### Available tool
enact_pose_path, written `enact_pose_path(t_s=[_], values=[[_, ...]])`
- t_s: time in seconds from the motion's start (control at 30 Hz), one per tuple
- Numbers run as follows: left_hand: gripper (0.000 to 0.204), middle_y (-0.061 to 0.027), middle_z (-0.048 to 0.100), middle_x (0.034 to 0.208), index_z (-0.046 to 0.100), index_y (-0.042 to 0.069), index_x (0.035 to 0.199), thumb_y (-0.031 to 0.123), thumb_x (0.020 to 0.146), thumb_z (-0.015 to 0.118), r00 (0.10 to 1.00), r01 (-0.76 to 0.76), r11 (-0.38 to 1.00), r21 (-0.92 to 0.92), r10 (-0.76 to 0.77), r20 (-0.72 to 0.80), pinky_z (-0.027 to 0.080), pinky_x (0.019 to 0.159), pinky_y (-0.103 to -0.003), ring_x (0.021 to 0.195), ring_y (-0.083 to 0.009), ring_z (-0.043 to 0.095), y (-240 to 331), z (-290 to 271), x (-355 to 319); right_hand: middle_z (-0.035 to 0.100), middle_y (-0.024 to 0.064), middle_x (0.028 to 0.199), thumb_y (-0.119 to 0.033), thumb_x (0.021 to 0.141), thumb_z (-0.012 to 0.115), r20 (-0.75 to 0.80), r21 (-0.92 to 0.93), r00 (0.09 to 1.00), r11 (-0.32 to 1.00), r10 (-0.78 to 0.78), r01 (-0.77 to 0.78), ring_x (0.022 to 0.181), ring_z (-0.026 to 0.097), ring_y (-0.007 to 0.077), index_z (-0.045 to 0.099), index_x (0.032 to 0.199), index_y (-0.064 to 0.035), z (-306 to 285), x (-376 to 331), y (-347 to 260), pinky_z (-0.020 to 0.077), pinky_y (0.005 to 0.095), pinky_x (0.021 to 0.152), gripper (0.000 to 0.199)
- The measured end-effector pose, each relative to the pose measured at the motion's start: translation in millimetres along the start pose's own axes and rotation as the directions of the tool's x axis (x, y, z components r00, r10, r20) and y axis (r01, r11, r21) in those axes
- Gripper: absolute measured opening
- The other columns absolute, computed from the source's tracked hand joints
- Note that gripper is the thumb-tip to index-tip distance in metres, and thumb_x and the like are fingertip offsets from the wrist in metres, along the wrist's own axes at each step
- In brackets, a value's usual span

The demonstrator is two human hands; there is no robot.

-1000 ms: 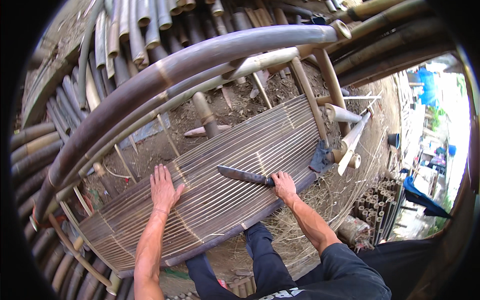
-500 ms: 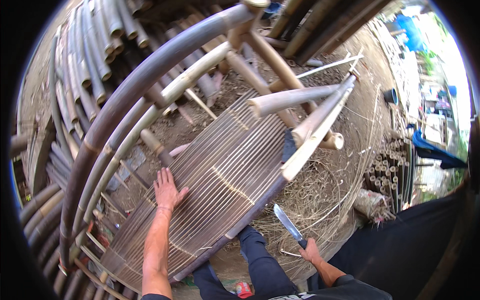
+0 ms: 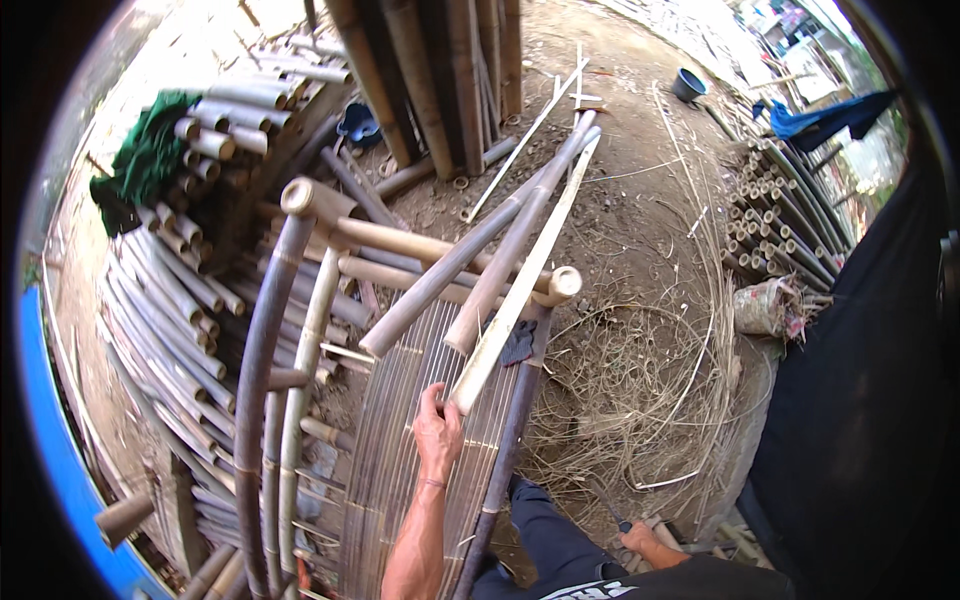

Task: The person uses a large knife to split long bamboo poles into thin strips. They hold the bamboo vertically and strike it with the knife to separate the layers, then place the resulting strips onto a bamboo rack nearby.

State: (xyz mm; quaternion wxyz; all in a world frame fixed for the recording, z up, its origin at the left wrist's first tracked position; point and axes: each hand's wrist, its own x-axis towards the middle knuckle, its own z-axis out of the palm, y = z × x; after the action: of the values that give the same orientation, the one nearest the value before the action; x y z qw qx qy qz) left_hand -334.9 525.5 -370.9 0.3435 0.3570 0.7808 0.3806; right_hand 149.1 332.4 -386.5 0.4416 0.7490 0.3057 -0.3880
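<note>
My left hand (image 3: 437,437) is at the lower end of a pale split bamboo piece (image 3: 524,282), its fingers closed around the end. The piece slants away over a bamboo bench (image 3: 385,490) with a slatted seat. Two round bamboo poles (image 3: 432,303) lie beside it, also resting across the bench's end rail. At the lower right, my right hand (image 3: 648,546) is wrapped around the dark handle of a large knife (image 3: 608,503). The knife's blade is blurred and hard to make out against the ground. A dark glove (image 3: 518,343) lies on the seat near the split piece.
Bamboo poles (image 3: 165,310) are stacked at the left, with a green cloth (image 3: 150,150) on them. More bamboo (image 3: 780,220) is bundled at the right. Fibre shavings (image 3: 610,390) litter the ground beside the bench. A dark bucket (image 3: 688,85) stands far right.
My left hand has gone from lying flat on the slats to the end of the split bamboo. My right hand keeps the knife, now lower. The view has turned.
</note>
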Motion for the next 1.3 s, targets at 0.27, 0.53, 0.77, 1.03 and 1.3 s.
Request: enact_pose_path(t_s=[0.27,0.53,0.77,1.03,1.3], values=[[0.02,-0.0124,0.068,0.087,0.069,0.004,0.1,0.004,0.085,0.055,0.814,-0.447,0.893,-0.053,0.431,0.389,0.054,0.066,-0.034,0.077,-0.023,0.067,183.8,-39.2,-105.6,0.067,0.0212,0.103,-0.042,0.079,0.069,-0.306,0.205,0.825,0.813,-0.475,0.545,0.098,0.064,0.04,0.059,0.115,-0.0054,-66.3,-82.2,-95.1,0.0499,0.0471,0.086,0.052],[0.022,-0.0091,0.066,0.081,0.068,0.004,0.101,0.005,0.079,0.068,0.696,-0.49,0.858,-0.153,0.491,0.524,0.054,0.063,-0.029,0.072,-0.0181,0.067,236.7,-135.7,-289.6,0.066,0.0254,0.098,-0.036,0.081,0.07,-0.738,0.299,0.439,0.334,-0.513,0.894,0.092,0.065,0.039,0.056,0.116,-0.0022,-175.4,-163.4,-142.3,0.0509,0.0461,0.079,0.05],[0.017,-0.0058,0.058,0.077,0.063,0.002,0.085,0.01,0.079,0.076,0.715,-0.565,0.78,0.268,0.625,-0.314,0.045,0.06,-0.03,0.068,-0.0177,0.057,155.0,-214.3,-421.8,0.066,0.0184,0.109,-0.042,0.08,0.071,-0.671,0.186,0.398,0.377,-0.626,0.907,0.104,0.062,0.0369,0.057,0.119,-0.0074,-86.7,-243.4,-63.8,0.049,0.0447,0.086,0.054],[0.033,-0.0098,0.061,0.088,0.058,0.0,0.088,0.032,0.095,0.06,0.627,-0.053,0.974,-0.219,-0.139,-0.767,0.05,0.059,-0.027,0.081,-0.0159,0.061,112.5,-298.0,-558.1,0.065,0.0193,0.115,-0.04,0.08,0.07,-0.478,0.034,0.397,0.435,-0.783,0.9,0.111,0.06,0.0371,0.058,0.121,-0.0072,66.5,-261.5,27.7,0.047,0.0448,0.093,0.054],[0.035,-0.0144,0.059,0.101,0.053,-0.002,0.107,0.031,0.097,0.057,0.698,-0.108,0.929,-0.354,-0.183,-0.693,0.055,0.083,-0.033,0.093,-0.0215,0.061,76.0,-287.7,-603.7,0.065,0.0149,0.071,-0.031,0.076,0.075,-0.149,0.094,0.696,0.691,-0.702,0.717,0.063,0.065,0.026,0.062,0.095,-0.0025,115.6,-113.0,91.3,0.0492,0.0393,0.052,0.036]])
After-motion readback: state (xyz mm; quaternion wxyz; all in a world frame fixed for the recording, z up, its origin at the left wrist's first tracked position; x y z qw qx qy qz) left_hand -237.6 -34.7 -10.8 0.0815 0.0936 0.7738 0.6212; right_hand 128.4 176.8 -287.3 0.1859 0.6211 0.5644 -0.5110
